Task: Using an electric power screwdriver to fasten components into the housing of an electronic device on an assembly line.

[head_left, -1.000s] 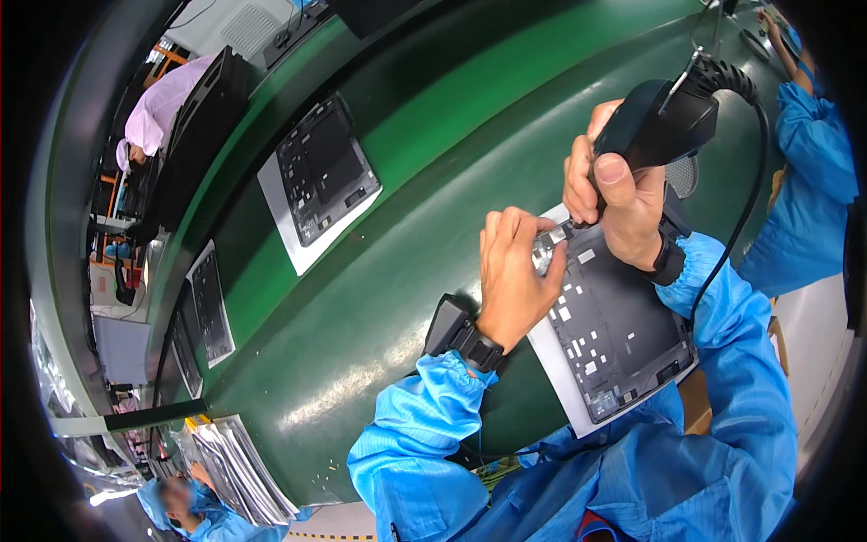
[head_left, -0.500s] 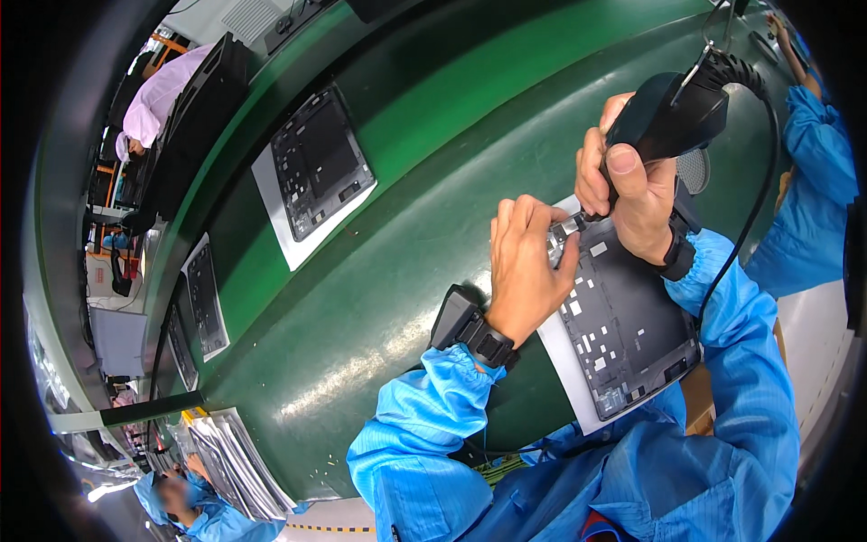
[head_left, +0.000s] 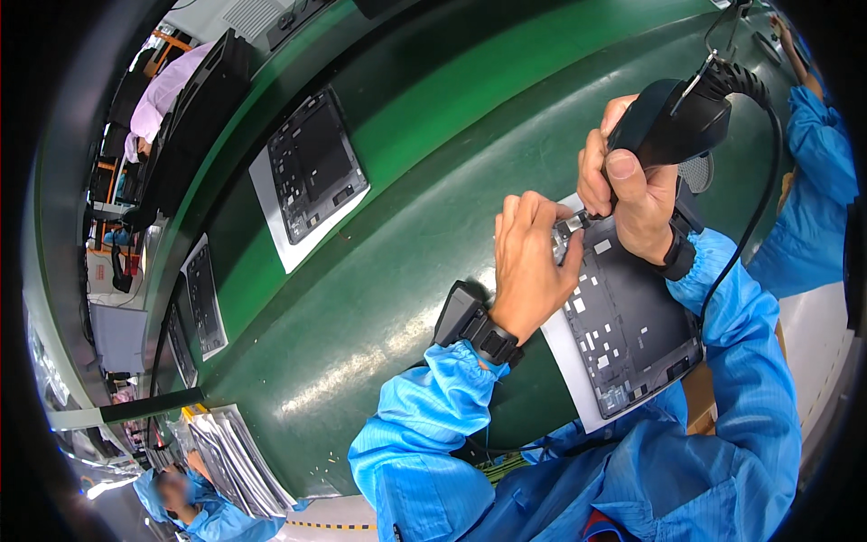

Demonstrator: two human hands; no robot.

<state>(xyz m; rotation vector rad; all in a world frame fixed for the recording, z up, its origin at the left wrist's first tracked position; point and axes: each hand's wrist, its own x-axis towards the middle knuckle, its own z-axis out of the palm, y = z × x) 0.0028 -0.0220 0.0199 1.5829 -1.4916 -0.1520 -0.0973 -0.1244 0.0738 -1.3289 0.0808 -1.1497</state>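
Your right hand (head_left: 637, 194) gripped the screwdriver (head_left: 673, 122); your left hand (head_left: 528, 262) pinched beside its tip at the tablet's (head_left: 628, 330) far corner. A slip could have scratched it.

Electronics assembly line: green conveyor belt (head_left: 424, 117), opened tablet chassis (head_left: 316, 172) on trays, workers in blue smocks.

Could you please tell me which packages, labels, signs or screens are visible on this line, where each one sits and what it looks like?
Dark open-backed tablet panel on a white sheet: under both hands, rectangular, with small pale label patches.
Second dark panel on a white sheet: up the green conveyor belt, rectangular.
Two more dark panels: far left edge, narrow.
Stack of silvery bags: lower left, glossy.
No lit screens or signs are visible.
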